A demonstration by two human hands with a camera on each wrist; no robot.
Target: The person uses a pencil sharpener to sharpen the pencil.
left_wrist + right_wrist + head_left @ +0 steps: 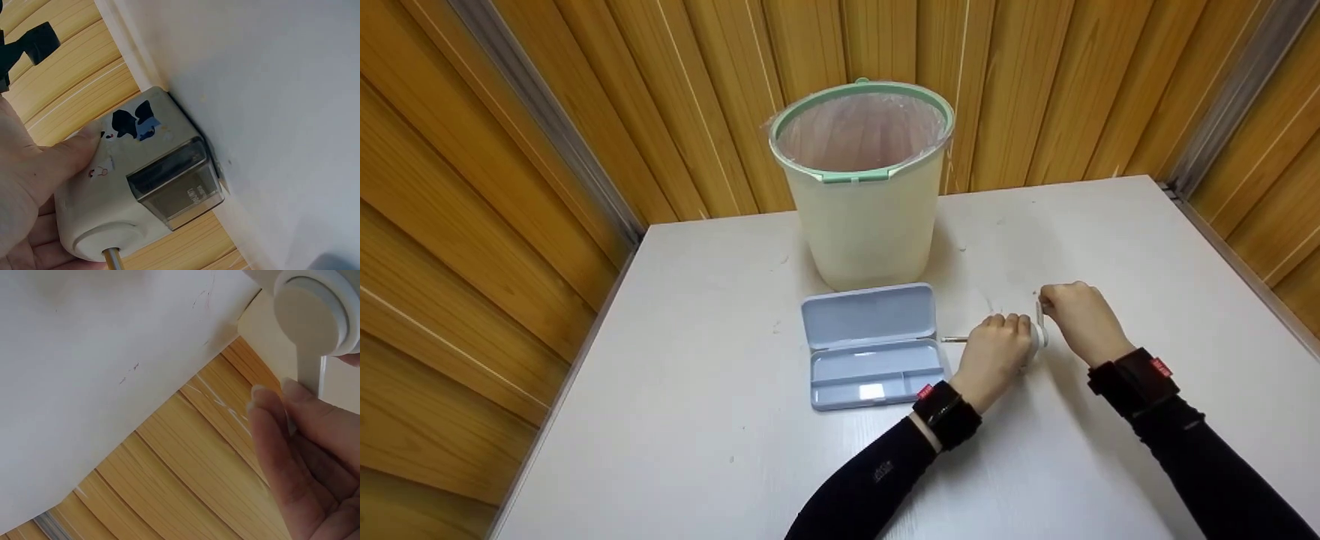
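Note:
My left hand (996,349) grips a white crank pencil sharpener (124,169) around its body, the thumb lying along a face with dark stickers. The sharpener has a clear smoky shavings drawer (183,194). A pencil (113,259) sticks out of its round front hole; in the head view the pencil's end points left toward the open pencil case (874,365). On the sharpener's other side, my right hand (1084,319) pinches the end of the white crank handle (309,368) between thumb and fingers. Most of the sharpener is hidden behind the left hand in the head view.
The pale blue pencil case lies with its lid up and its compartments showing. Behind it stands a cream bin (870,225) with a green rim and a clear liner. Wood-panelled walls (585,112) border the white table (675,360) at the back and sides.

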